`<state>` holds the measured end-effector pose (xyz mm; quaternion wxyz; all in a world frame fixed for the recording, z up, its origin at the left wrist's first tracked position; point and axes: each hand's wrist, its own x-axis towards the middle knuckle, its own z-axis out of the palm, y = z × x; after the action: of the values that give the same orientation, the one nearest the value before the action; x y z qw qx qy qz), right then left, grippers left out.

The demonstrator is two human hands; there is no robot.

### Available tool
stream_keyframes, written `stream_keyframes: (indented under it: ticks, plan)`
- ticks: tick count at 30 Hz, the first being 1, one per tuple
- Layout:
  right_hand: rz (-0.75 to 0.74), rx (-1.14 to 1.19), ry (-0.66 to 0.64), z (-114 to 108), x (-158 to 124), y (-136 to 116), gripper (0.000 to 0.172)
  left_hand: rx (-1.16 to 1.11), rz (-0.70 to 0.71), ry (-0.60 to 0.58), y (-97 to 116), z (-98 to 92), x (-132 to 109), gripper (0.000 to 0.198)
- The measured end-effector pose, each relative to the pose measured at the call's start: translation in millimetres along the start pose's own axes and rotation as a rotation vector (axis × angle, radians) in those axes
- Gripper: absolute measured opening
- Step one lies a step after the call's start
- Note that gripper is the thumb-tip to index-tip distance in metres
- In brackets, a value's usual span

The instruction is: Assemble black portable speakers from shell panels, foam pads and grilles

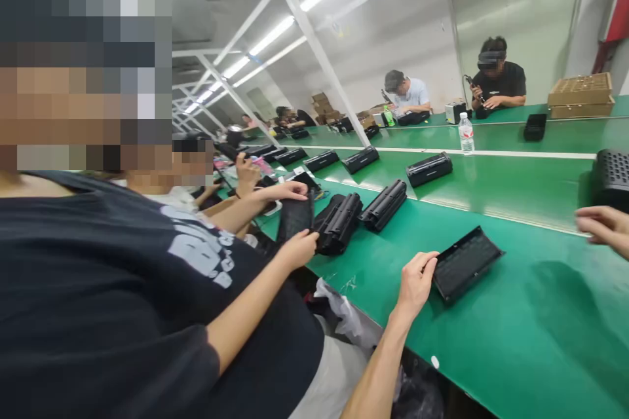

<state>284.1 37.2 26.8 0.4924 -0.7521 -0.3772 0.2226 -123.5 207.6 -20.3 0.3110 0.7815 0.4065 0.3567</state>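
My left hand (pixel 417 281) pinches the left end of a black plastic cover (pixel 469 265). The cover tilts above the green bench, its hollow, ribbed inside facing me. At the right edge, my right hand (pixel 607 229) has its fingers stretched out, and part of it is cut off by the frame. Just beyond those fingers is a black housing with a perforated face (pixel 612 180), also cut off. No contact between that hand and the housing can be made out.
To my left, a co-worker in a black shirt (pixel 147 288) holds a black panel (pixel 296 217). Black housings (pixel 386 205) line the green bench (pixel 515 340). A water bottle (pixel 466 134) stands farther back. Cardboard trays (pixel 580 95) and other workers are across the line.
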Motion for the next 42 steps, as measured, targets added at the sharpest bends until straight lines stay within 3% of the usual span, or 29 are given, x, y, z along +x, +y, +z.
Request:
stream_keyframes:
  ticks: [4,6,9,12,15,19,24,26,32,42]
  plan:
    - [0.176,0.248,-0.4,36,-64,-11,0.078,-0.197,0.027,-0.198,36,25.3,-31,0.04]
    - [0.327,0.341,-0.58,39,-92,-11,0.085,-0.281,0.011,-0.258,48,32.4,-47,0.041]
    - [0.494,0.435,-0.693,31,-128,-4,0.086,-0.371,-0.044,-0.29,59,36.4,-67,0.041]
    - [0.616,0.535,-0.695,25,-154,6,0.088,-0.438,-0.121,-0.281,63,38.4,-82,0.04]
    - [0.68,0.576,-0.649,28,-171,11,0.077,-0.505,-0.217,-0.265,63,42.6,-95,0.042]
    - [0.646,0.618,-0.61,35,-182,13,0.063,-0.637,-0.379,-0.219,64,47.8,-114,0.051]
    - [0.586,0.591,-0.607,32,-186,18,0.057,-1.006,-0.707,-0.19,71,45.4,-133,0.054]
    - [0.567,0.577,-0.604,30,-187,20,0.056,-1.051,-0.765,-0.164,73,43.2,-138,0.055]
    - [0.503,0.51,-0.629,31,-189,15,0.06,-0.98,-0.714,-0.063,71,41.2,-147,0.052]
    - [0.53,0.499,-0.62,30,-190,12,0.063,-0.873,-0.635,-0.071,63,41.7,-151,0.054]
